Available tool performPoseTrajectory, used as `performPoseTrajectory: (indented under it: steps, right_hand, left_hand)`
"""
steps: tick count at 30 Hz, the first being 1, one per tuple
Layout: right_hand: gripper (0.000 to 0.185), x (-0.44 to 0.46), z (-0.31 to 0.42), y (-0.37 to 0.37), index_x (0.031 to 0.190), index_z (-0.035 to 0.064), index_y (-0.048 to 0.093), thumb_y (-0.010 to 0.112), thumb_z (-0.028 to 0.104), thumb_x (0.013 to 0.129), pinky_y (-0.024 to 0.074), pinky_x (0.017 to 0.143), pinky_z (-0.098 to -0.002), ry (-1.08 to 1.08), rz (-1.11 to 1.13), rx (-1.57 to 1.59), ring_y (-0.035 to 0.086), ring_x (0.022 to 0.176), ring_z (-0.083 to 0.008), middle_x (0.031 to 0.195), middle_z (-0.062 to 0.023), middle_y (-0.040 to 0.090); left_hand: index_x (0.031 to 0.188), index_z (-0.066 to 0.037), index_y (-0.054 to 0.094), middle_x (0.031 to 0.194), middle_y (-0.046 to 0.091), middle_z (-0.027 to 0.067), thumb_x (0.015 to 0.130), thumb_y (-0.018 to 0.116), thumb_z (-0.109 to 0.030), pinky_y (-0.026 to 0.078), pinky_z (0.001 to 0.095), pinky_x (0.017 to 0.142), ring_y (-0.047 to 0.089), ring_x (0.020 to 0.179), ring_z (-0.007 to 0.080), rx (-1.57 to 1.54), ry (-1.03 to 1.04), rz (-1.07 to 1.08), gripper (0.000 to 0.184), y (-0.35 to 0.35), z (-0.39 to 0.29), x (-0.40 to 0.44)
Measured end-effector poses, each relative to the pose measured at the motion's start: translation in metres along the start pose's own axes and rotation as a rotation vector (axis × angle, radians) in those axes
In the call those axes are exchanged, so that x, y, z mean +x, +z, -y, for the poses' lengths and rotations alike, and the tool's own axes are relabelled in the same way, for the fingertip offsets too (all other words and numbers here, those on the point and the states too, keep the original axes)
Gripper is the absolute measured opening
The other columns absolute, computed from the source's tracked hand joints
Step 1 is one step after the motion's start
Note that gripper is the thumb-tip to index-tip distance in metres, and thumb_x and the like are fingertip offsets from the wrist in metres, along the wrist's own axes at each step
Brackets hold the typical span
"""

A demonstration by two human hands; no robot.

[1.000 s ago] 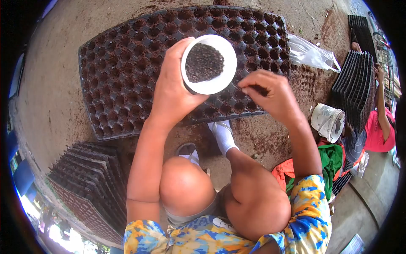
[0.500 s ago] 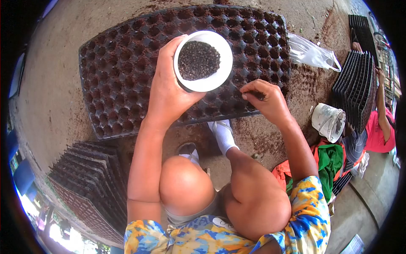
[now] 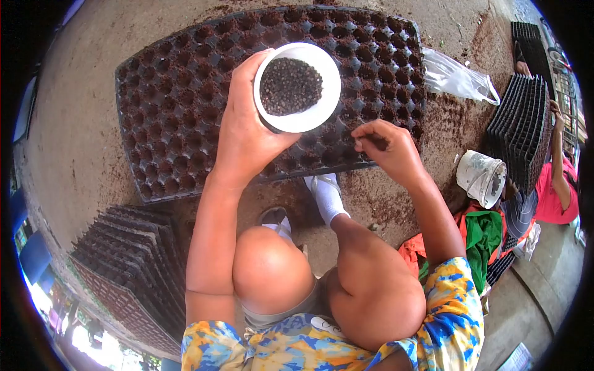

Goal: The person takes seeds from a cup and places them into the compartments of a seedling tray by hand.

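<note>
So a loud short-sleeved shirt [image 3: 297, 346] is being worn, splashed all over in yellow, blue, orange and white, with matching sleeves on the left [image 3: 213, 343] and right. A white oval badge or print [image 3: 325, 324] with dark marks can be seen on it. Below, it's grey shorts [image 3: 278, 314], white socks [image 3: 328, 199] and strappy footwear [image 3: 271, 216]. The left hand [image 3: 244, 133] and right hand [image 3: 396, 148] are left bare.

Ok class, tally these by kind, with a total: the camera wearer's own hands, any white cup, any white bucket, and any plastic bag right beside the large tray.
Hands: 2 (left hand, right hand)
White cup: 1
White bucket: 1
Plastic bag: 1
Total: 5
</note>
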State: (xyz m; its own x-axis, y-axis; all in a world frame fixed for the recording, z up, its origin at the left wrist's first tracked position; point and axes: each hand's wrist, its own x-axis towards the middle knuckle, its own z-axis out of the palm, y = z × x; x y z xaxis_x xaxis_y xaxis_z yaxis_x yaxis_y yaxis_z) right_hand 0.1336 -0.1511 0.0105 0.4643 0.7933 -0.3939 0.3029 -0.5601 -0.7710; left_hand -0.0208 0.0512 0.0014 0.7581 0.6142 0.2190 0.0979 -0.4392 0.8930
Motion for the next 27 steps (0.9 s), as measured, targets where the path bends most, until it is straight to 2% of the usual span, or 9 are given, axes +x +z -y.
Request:
performPoseTrajectory:
  steps: [8, 14, 17, 20, 23, 27]
  right_hand:
    - [0.018, -0.019, -0.005, 0.006, 0.099, 0.0046, 0.070, 0.068, 0.003, 0.082, 0.0536, 0.071, -0.0318, -0.066, -0.007, -0.089, 0.069, 0.083, -0.0236, 0.094, -0.0126, 0.069]
    - [0.018, -0.024, -0.004, 0.009, 0.099, 0.0053, 0.070, 0.068, 0.003, 0.081, 0.0545, 0.071, -0.0323, -0.034, -0.003, -0.118, 0.069, 0.085, -0.0242, 0.095, -0.0121, 0.070]
    - [0.018, -0.025, -0.004, 0.008, 0.097, 0.0032, 0.070, 0.069, -0.001, 0.080, 0.0537, 0.076, -0.0307, -0.096, -0.032, -0.147, 0.068, 0.087, -0.0207, 0.097, -0.0108, 0.070]
    - [0.018, -0.025, -0.004, 0.008, 0.096, 0.0046, 0.070, 0.070, -0.001, 0.079, 0.0542, 0.074, -0.0317, -0.169, -0.053, -0.177, 0.067, 0.086, -0.0214, 0.096, -0.0094, 0.068]
    - [0.016, -0.024, 0.000, 0.010, 0.094, 0.0056, 0.070, 0.070, 0.000, 0.079, 0.0541, 0.072, -0.0323, -0.143, -0.012, -0.161, 0.066, 0.083, -0.0220, 0.094, -0.0083, 0.065]
    - [0.016, -0.020, 0.004, 0.020, 0.092, 0.0067, 0.068, 0.072, 0.003, 0.078, 0.0542, 0.068, -0.0351, -0.224, 0.007, -0.118, 0.066, 0.081, -0.0268, 0.089, -0.0091, 0.063]
  left_hand:
    - [0.135, -0.003, 0.037, 0.127, 0.053, 0.0140, 0.057, 0.088, -0.007, 0.042, 0.0365, 0.101, 0.054, 0.118, 0.0244, 0.006, 0.001, -0.002, 0.094, -0.001, -0.004, 0.000]
    - [0.136, -0.003, 0.036, 0.128, 0.052, 0.0141, 0.057, 0.087, -0.006, 0.042, 0.0364, 0.102, 0.053, 0.119, 0.0241, -0.008, -0.005, 0.003, 0.094, -0.003, -0.003, -0.001]
    - [0.136, -0.003, 0.035, 0.128, 0.052, 0.0140, 0.056, 0.087, -0.006, 0.042, 0.0363, 0.102, 0.053, 0.119, 0.0236, -0.026, -0.025, 0.009, 0.095, -0.003, -0.003, -0.001]
    - [0.136, -0.004, 0.035, 0.128, 0.053, 0.0137, 0.056, 0.087, -0.006, 0.042, 0.0363, 0.102, 0.054, 0.118, 0.0233, -0.036, -0.032, 0.010, 0.095, -0.003, -0.003, -0.002]
    - [0.136, -0.004, 0.035, 0.127, 0.053, 0.0135, 0.056, 0.087, -0.006, 0.042, 0.0362, 0.102, 0.054, 0.118, 0.0231, -0.022, -0.025, 0.008, 0.095, -0.003, -0.003, -0.001]
    - [0.136, -0.004, 0.035, 0.127, 0.053, 0.0135, 0.056, 0.087, -0.006, 0.042, 0.0359, 0.101, 0.054, 0.118, 0.0230, 0.001, -0.014, 0.003, 0.095, -0.003, -0.002, -0.002]
